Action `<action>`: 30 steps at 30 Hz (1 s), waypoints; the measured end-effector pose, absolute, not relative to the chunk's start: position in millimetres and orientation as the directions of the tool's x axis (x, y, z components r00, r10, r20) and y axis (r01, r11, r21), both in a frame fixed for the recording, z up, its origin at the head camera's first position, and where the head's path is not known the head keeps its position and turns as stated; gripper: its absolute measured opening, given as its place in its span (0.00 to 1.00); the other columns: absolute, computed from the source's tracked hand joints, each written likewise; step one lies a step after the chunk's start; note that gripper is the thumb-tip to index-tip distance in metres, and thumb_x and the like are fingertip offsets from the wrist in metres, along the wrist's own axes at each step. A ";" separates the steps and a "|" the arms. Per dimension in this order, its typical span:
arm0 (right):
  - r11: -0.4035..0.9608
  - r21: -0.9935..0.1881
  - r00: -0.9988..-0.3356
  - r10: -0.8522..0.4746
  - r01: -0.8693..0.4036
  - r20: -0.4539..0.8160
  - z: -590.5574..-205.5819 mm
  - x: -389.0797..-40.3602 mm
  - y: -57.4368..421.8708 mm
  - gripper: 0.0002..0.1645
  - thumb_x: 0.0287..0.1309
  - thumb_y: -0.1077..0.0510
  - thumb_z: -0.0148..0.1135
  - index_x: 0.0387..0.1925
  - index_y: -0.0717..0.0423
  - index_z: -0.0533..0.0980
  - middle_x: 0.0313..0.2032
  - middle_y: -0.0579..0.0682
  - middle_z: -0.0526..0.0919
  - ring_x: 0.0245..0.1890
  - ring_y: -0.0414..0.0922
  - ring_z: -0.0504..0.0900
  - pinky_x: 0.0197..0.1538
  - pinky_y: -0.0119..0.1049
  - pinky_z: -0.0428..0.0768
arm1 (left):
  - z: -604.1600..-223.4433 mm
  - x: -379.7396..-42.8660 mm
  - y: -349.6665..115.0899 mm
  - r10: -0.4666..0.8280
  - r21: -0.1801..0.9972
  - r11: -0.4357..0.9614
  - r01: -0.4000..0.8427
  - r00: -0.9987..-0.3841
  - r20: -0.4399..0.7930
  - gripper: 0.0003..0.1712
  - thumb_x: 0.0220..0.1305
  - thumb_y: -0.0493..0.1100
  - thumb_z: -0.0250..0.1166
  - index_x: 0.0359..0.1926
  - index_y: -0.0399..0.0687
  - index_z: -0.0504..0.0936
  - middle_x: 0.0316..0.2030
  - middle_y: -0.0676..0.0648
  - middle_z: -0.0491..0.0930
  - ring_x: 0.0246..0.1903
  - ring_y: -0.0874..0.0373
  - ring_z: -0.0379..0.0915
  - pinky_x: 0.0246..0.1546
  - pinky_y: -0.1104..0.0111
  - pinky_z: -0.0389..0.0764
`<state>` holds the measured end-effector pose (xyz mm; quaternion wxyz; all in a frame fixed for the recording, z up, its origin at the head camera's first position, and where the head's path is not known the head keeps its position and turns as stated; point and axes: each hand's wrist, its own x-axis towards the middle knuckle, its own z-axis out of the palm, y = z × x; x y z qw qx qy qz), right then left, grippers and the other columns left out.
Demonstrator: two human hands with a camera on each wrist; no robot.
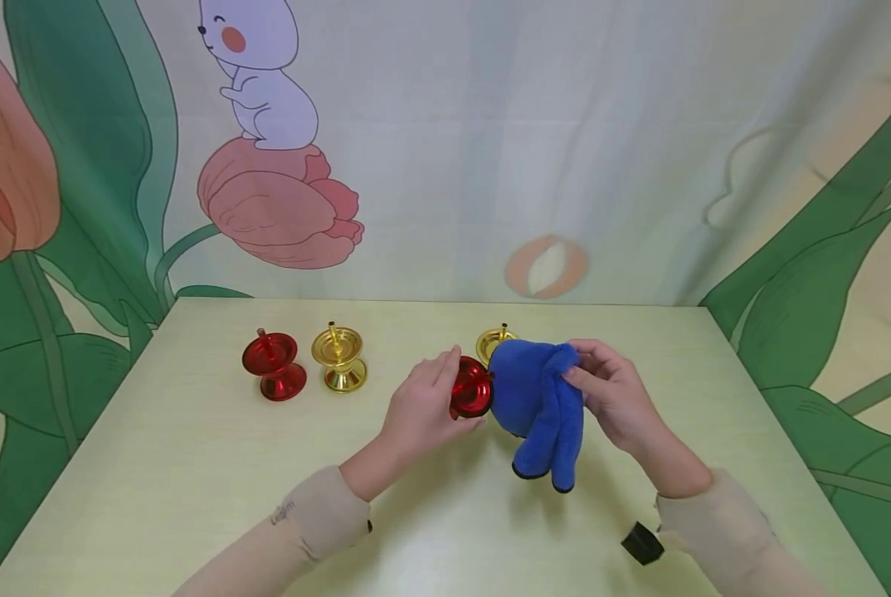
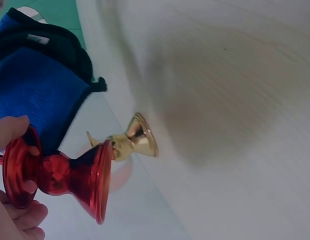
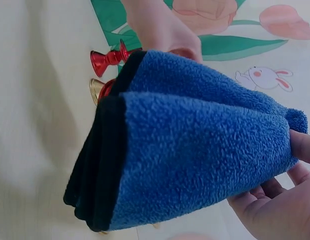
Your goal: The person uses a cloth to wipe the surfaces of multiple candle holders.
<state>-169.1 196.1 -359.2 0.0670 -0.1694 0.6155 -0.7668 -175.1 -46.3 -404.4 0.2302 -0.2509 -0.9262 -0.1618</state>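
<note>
My left hand [image 1: 419, 406] holds a shiny red metal candle holder [image 1: 472, 391], its fingers and thumb around the upper dish. In the left wrist view this candle holder [image 2: 57, 175] is tilted, its flared base raised off the table. A folded blue towel [image 1: 520, 385] with dark edging hangs from my right hand [image 1: 620, 406], pinched between thumb and fingers at one gathered corner. The towel's left side comes right up to the red dish. Fuzzy pile and stacked folds of the towel [image 3: 200, 145] show in the right wrist view. Behind it stands a gold candle holder [image 1: 493, 342], partly hidden.
At the table's back left stand another red candle holder [image 1: 274, 365] and a gold one [image 1: 339, 358], both upright. A small black object [image 1: 643, 543] shows beside the right sleeve. Behind the pale table [image 1: 154, 497] hangs a printed curtain [image 1: 445, 166].
</note>
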 end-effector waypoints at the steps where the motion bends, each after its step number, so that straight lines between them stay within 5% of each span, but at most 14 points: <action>1: -0.222 -0.970 -0.934 -0.317 -0.098 0.167 -359.7 -169.6 194.0 0.15 0.58 0.69 0.49 0.39 0.47 0.74 0.33 0.41 0.77 0.31 0.35 0.75 0.33 0.24 0.77 | -404.0 -174.3 -45.0 0.401 0.165 0.822 0.545 -0.760 0.511 0.48 0.37 0.59 0.70 0.57 0.36 0.66 0.50 0.43 0.75 0.47 0.51 0.71 0.48 0.62 0.75; 11: -0.038 -0.998 -0.942 -0.330 -0.050 0.060 -369.6 -170.4 175.0 0.12 0.56 0.64 0.53 0.38 0.43 0.73 0.33 0.39 0.77 0.32 0.35 0.76 0.35 0.28 0.78 | -399.0 -167.5 -33.4 0.475 0.039 0.826 0.562 -0.731 0.489 0.49 0.33 0.58 0.73 0.55 0.36 0.68 0.46 0.42 0.76 0.44 0.52 0.72 0.52 0.66 0.71; 14: 0.075 -0.995 -0.950 -0.309 -0.073 0.046 -373.3 -170.5 169.4 0.11 0.56 0.62 0.54 0.42 0.49 0.72 0.34 0.40 0.78 0.34 0.37 0.77 0.38 0.30 0.79 | -397.0 -166.9 -31.1 0.492 0.018 0.825 0.565 -0.734 0.468 0.49 0.32 0.59 0.73 0.55 0.36 0.68 0.46 0.43 0.76 0.44 0.53 0.72 0.52 0.67 0.71; 18: 0.190 -0.972 -0.951 -0.300 -0.137 0.075 -375.7 -170.6 162.8 0.17 0.55 0.63 0.56 0.47 0.64 0.68 0.39 0.49 0.79 0.36 0.38 0.78 0.40 0.30 0.78 | -396.0 -167.1 -31.3 0.505 0.020 0.818 0.575 -0.734 0.454 0.49 0.33 0.60 0.72 0.55 0.36 0.68 0.47 0.43 0.76 0.45 0.54 0.73 0.54 0.66 0.70; 22: 0.266 -0.946 -0.949 -0.298 -0.188 0.105 -375.8 -170.7 158.9 0.17 0.53 0.65 0.56 0.46 0.65 0.69 0.43 0.62 0.77 0.38 0.40 0.78 0.43 0.29 0.77 | -396.6 -167.9 -33.3 0.513 0.017 0.808 0.588 -0.718 0.471 0.48 0.35 0.60 0.71 0.55 0.37 0.69 0.47 0.43 0.77 0.44 0.54 0.73 0.53 0.64 0.71; 30: 0.348 -0.899 -0.952 -0.240 -0.265 0.188 -375.3 -168.7 158.9 0.12 0.50 0.68 0.56 0.40 0.63 0.71 0.37 0.61 0.80 0.30 0.38 0.78 0.35 0.28 0.78 | -400.7 -169.0 -39.5 0.534 0.050 0.750 0.659 -0.648 0.543 0.48 0.35 0.63 0.70 0.55 0.39 0.69 0.47 0.45 0.77 0.46 0.54 0.72 0.55 0.63 0.69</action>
